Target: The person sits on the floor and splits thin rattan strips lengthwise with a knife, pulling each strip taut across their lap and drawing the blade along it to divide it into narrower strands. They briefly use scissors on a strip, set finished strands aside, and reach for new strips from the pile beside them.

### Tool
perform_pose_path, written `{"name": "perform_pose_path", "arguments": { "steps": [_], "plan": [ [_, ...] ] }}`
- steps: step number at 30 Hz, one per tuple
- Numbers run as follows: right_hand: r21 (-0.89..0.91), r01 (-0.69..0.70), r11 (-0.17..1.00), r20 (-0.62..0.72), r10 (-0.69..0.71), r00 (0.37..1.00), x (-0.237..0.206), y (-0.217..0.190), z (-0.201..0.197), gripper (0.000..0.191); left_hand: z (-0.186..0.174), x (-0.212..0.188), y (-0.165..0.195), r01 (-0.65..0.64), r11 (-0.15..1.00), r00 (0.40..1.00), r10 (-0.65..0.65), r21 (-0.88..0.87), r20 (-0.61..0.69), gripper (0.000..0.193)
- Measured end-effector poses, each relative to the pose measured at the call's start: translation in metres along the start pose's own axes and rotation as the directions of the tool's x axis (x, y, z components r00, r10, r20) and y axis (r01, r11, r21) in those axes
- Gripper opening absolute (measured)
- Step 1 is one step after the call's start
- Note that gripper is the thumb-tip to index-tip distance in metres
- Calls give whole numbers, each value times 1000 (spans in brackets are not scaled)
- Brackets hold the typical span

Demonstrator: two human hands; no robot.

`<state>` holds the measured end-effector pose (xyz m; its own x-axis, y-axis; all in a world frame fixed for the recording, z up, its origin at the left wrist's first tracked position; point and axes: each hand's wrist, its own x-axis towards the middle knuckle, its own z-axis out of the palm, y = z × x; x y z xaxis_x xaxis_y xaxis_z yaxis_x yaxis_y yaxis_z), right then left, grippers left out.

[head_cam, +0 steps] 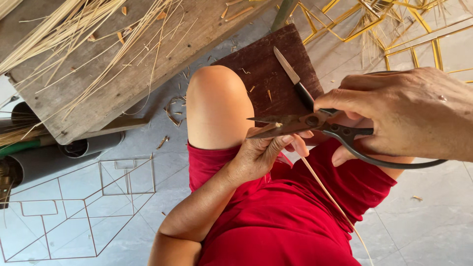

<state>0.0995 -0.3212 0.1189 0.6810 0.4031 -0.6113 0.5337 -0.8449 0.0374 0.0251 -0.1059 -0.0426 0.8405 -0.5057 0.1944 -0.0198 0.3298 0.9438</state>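
A pair of dark metal scissors [315, 125] is gripped in the right hand [409, 116], whose fingers are passed through the large looped handles at the right of the scene; the blades are parted slightly and pointed leftward, with their tips just beside the bare knee [217, 106]. A thin bamboo strip [327, 192] is pinched in the left hand [266, 152], closed about its upper end; that end is set between the scissor blades, while the rest of the strip is seen running down and to the right across the red shorts [276, 216]. A knife [294, 79] with a pale blade and black handle is laid on a dark wooden block [266, 66] just beyond the hands. At the far left a weathered wooden board [118, 83] is strewn with loose bamboo slivers [74, 34]; below it grey pipes [54, 157] are lodged. A thin wire frame [84, 207] is laid on the grey tiled floor at the near left; yellow frames [394, 24] are piled at the far right.
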Motion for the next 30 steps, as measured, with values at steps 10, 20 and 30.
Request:
{"name": "perform_pose_path", "arguments": {
  "steps": [10,20,30],
  "plan": [
    [-66,121,990,-74,-126,989,-6,20,29,78,-3,-5,-13,-3,998,998,6,-57,64,31],
    [-343,123,931,-160,-187,969,-19,15,34,91,0,-3,-14,7,1000,997,-7,-6,71,34],
    [-434,144,889,32,-144,989,-21,12,25,76,-3,-3,-9,-21,1000,991,20,8,133,32]
  ]
}}
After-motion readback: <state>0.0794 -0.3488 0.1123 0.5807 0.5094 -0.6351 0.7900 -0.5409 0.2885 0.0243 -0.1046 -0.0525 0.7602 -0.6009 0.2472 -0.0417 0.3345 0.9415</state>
